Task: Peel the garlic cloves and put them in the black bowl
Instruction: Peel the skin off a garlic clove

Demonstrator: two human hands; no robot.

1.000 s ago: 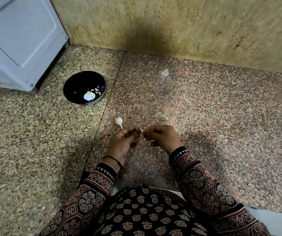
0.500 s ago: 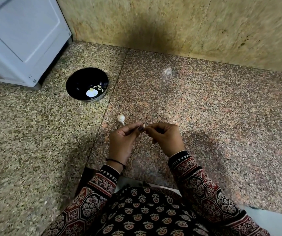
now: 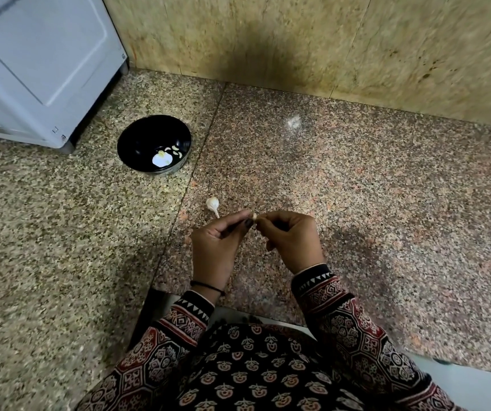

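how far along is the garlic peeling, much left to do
Done: a few peeled cloves lie in the black bowl. In hand: the left hand and right hand pinch one clove between them, apparently mid-peel. Left: that clove must go in the bowl, and a garlic piece with stem waits on the counter.

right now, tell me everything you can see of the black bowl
The black bowl is round and glossy black inside, with a silvery outer wall showing at its near edge. It stands upright on the speckled stone surface, beside the white appliance. Inside lie a few pale peeled cloves and a white patch, skin or glare. Nothing else touches it.
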